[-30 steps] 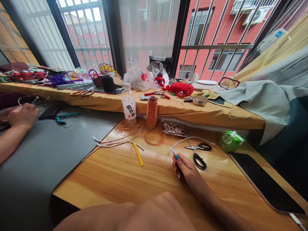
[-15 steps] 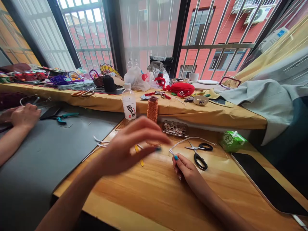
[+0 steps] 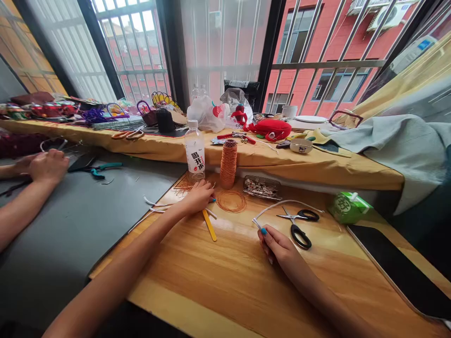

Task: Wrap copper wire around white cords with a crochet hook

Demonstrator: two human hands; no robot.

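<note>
My left hand [image 3: 198,198] is down on the wooden table, fingers bent and closed over a spot by the bottle's base. What lies under its fingertips is hidden. Cut orange threads [image 3: 182,186] lie just beyond it, and a yellow flat stick [image 3: 210,226] sticks out below it. In my right hand [image 3: 273,241], thumb and fingers pinch a white cord [image 3: 278,203] near a folded end; its length curves back across the table. Black-handled scissors [image 3: 300,230] lie spread just right of this hand. A coil of orange thread [image 3: 231,202] rests between my hands.
An orange thread cone [image 3: 229,164], a water bottle [image 3: 195,152] and a box of small pale pieces [image 3: 261,188] line the back. White cord pieces [image 3: 153,206] lie left. At right are a green packet [image 3: 347,208] and a tablet [image 3: 398,270]. Another person's hand [image 3: 49,166] works at far left.
My left hand has swung from mid-air down and back to the table beside the bottle, its fingers closing. My right hand keeps its pinch on the white cord. The view has shifted slightly.
</note>
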